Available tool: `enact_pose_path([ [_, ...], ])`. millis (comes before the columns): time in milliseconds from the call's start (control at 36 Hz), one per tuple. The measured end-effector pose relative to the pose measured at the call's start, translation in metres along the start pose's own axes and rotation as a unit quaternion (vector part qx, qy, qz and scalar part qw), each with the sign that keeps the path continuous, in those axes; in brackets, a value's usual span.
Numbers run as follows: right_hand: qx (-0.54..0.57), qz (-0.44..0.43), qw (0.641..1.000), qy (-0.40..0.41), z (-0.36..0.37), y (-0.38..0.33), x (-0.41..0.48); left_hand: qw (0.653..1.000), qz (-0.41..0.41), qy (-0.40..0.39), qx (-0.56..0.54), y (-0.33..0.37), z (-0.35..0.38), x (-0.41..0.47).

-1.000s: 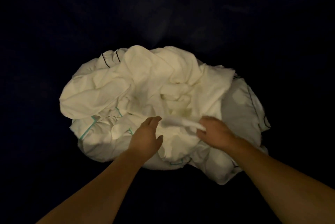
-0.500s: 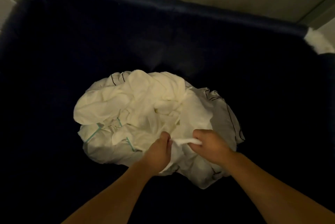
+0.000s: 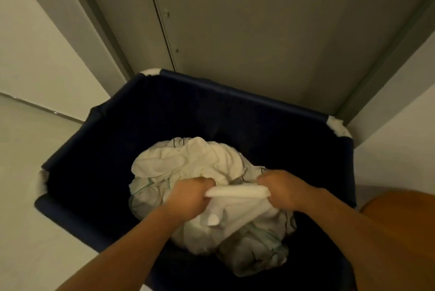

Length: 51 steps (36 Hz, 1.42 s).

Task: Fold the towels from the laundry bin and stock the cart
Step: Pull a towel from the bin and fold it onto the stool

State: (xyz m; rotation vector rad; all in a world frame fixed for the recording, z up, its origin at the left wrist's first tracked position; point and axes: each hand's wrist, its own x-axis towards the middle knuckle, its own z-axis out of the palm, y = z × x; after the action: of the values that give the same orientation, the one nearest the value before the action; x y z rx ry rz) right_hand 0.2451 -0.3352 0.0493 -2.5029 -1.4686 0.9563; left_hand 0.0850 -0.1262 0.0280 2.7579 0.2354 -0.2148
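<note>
A dark blue fabric laundry bin fills the middle of the view, and a heap of crumpled white towels lies at its bottom. My left hand and my right hand each grip one end of a white towel. Its top edge is stretched straight between them, above the heap. The rest of that towel hangs down from my fists over the pile.
A grey door stands just behind the bin, with white wall on either side. Pale floor lies to the left. A brown wooden surface shows at the right edge, beside the bin.
Both hands closed on one towel and lifted it up out of the heap, pulling its edge taut. My view rose, so the bin's rim, door and floor came into sight.
</note>
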Motion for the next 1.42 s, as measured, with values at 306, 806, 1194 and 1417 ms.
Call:
enact_pose_path([
  [306,-0.056,0.054,0.963,0.258,-0.148,-0.013,-0.085,0.949,0.013,0.223,-0.221,0.076,-0.142,0.016],
  [806,0.141,0.057,0.853,0.500,-0.166,-0.072,-0.107,0.909,0.084,0.232,-0.335,0.151,-0.229,0.058],
  [1194,0.227,0.040,0.845,0.483,-0.175,-0.108,-0.078,0.901,0.100,0.232,-0.353,0.148,-0.259,0.054],
  [1417,0.313,0.016,0.795,0.519,-0.178,-0.117,-0.066,0.878,0.108,0.277,-0.376,0.139,-0.264,0.047],
])
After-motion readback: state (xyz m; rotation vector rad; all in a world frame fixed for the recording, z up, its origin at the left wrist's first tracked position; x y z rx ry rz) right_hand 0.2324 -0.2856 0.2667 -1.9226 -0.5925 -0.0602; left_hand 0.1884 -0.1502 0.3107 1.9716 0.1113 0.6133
